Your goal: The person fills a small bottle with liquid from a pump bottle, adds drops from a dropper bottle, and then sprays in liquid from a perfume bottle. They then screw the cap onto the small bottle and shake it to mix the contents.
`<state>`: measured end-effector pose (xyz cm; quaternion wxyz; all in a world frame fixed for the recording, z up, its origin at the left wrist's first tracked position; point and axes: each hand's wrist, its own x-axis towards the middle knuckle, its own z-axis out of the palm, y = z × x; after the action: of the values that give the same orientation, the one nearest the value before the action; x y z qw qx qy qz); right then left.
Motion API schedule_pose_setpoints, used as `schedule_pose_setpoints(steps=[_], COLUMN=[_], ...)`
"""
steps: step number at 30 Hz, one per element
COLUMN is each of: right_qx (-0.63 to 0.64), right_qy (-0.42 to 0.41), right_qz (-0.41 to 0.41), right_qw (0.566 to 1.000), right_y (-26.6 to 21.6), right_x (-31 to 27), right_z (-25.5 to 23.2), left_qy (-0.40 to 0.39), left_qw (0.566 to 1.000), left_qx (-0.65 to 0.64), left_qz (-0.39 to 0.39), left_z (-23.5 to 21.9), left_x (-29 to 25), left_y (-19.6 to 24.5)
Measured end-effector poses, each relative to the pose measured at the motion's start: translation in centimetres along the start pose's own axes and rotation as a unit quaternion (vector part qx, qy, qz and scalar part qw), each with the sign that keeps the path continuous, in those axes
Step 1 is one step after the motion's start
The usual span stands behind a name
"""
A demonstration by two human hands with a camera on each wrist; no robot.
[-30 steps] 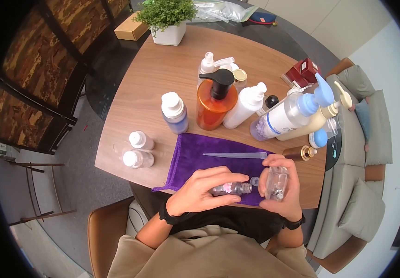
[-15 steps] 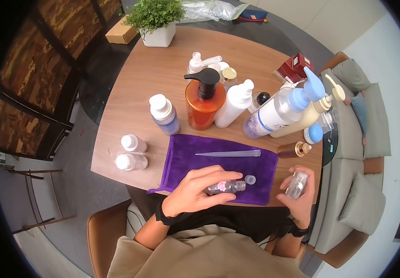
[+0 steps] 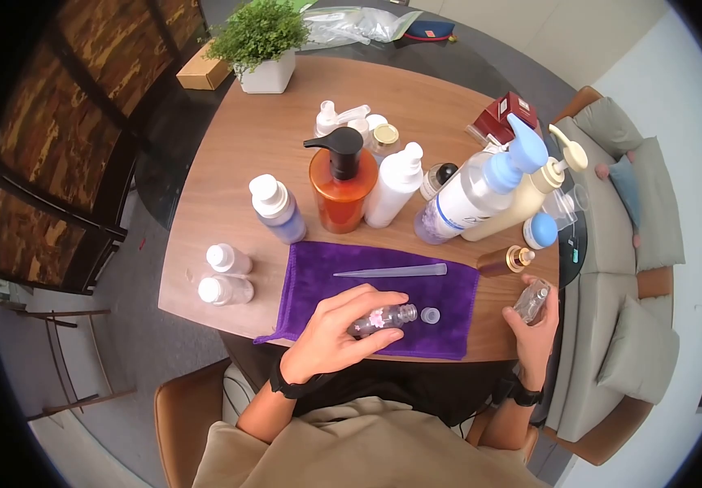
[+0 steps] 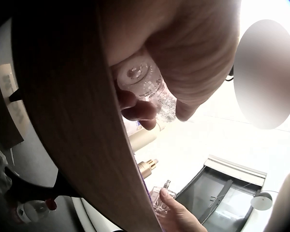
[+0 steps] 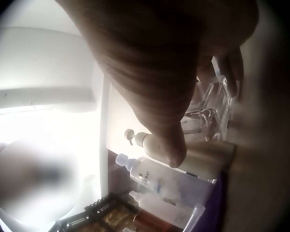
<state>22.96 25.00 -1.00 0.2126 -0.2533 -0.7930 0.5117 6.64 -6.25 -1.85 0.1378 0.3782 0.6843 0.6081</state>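
My left hand (image 3: 331, 333) grips a small clear bottle (image 3: 378, 320) with a pink flower print, lying sideways over the purple cloth (image 3: 306, 281). Its bare threaded neck points right. In the left wrist view the base of that bottle (image 4: 135, 73) shows between thumb and fingers. Just right of the neck a small translucent cap (image 3: 430, 315) sits on the cloth. Farther back on the cloth lies a tapered clear plastic tube (image 3: 392, 271). At the table's right edge my right hand (image 3: 536, 342) holds a clear, square-sided glass bottle (image 3: 532, 301), tilted, its narrow neck showing.
Near the right hand lies a brown dropper bottle (image 3: 497, 261) with a gold collar. Behind the cloth stand an amber pump bottle (image 3: 341, 195), a white bottle (image 3: 392, 191) and a blue-topped pump bottle (image 3: 465, 203). Two small white-capped bottles (image 3: 233, 290) are at left.
My right hand has carried the glass bottle away from the small bottle's neck, out to the right edge of the table. The left hand keeps its hold over the cloth.
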Motion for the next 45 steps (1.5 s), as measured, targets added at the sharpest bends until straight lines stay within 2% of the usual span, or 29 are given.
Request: schedule_pose_setpoints(steps=[6, 10, 12, 13, 15, 16, 19, 25, 28, 30, 31, 33, 37, 39, 40, 42, 43, 45], right_qx=[0.011, 0.02, 0.026, 0.027, 0.021, 0.021, 0.017, 0.028, -0.044, -0.096, -0.096, -0.1, -0.084, 0.057, 0.057, -0.006, -0.006, -0.039], right_qy=[0.004, 0.006, 0.012, 0.013, 0.014, 0.014, 0.019, 0.048, 0.09, 0.168, 0.167, 0.22, 0.236, 0.182, 0.182, 0.01, 0.011, -0.073], right_qz=[0.033, 0.01, 0.013, 0.014, 0.003, 0.003, 0.0, -0.023, -0.068, -0.127, -0.126, -0.19, -0.24, -0.235, -0.235, -0.254, -0.253, -0.246], right_qw=[0.999, 1.0, 0.999, 0.999, 1.0, 1.0, 1.0, 0.998, 0.993, 0.973, 0.973, 0.952, 0.938, 0.953, 0.953, 0.967, 0.968, 0.966], right_y=[0.6, 0.8, 0.9, 1.0, 1.1, 1.1, 1.2, 1.6, 0.4, 0.2, -0.2, -1.2, -1.2, -0.3, -0.5, -1.3, -2.3, -4.4], right_x=[0.0, 0.0, 0.0, 0.0, 0.1, 0.2, 0.6, 0.8, 0.6, 0.7, 0.6, 0.5, 0.2, -0.4, -0.5, -0.8, -1.1, -1.0], right_z=[-0.9, -0.5, -0.2, -0.1, -0.1, -0.1, 0.0, 0.0, 0.3, 0.1, 0.3, 0.7, 1.1, 1.5, 1.6, 2.1, 2.8, 4.4], left_qy=[0.019, 0.023, 0.019, 0.018, 0.063, 0.056, 0.073, 0.069, 0.067, 0.06, 0.052, 0.057, 0.062, 0.064, 0.066, 0.056, 0.046, 0.042], left_qw=[1.0, 1.0, 0.994, 0.994, 0.983, 0.987, 0.975, 0.977, 0.974, 0.976, 0.977, 0.973, 0.969, 0.969, 0.97, 0.974, 0.977, 0.978], left_qx=[-0.001, 0.003, -0.102, -0.101, -0.169, -0.152, -0.208, -0.201, -0.212, -0.208, -0.203, -0.22, -0.237, -0.234, -0.23, -0.217, -0.202, -0.201], left_qz=[0.009, 0.019, -0.039, -0.04, -0.042, -0.024, -0.03, -0.037, -0.037, -0.035, -0.033, -0.038, -0.043, -0.043, -0.043, -0.042, -0.04, -0.04], left_z=[0.4, 0.2, 0.4, 0.5, 0.7, 0.6, 1.1, 1.1, 1.1, 1.0, 0.9, 1.0, 1.2, 1.1, 1.1, 1.0, 1.0, 1.0], left_x=[0.0, 0.0, -0.6, -0.6, -0.7, -0.5, -0.7, -0.8, -0.8, -0.6, -0.6, -0.8, -0.8, -0.8, -0.8, -0.9, -0.9, -0.9], left_y=[-0.6, -0.3, -0.7, -1.0, -1.4, -1.4, -2.1, -1.8, -1.7, -1.6, -1.6, -1.9, -2.0, -1.9, -1.8, -2.0, -2.0, -2.1])
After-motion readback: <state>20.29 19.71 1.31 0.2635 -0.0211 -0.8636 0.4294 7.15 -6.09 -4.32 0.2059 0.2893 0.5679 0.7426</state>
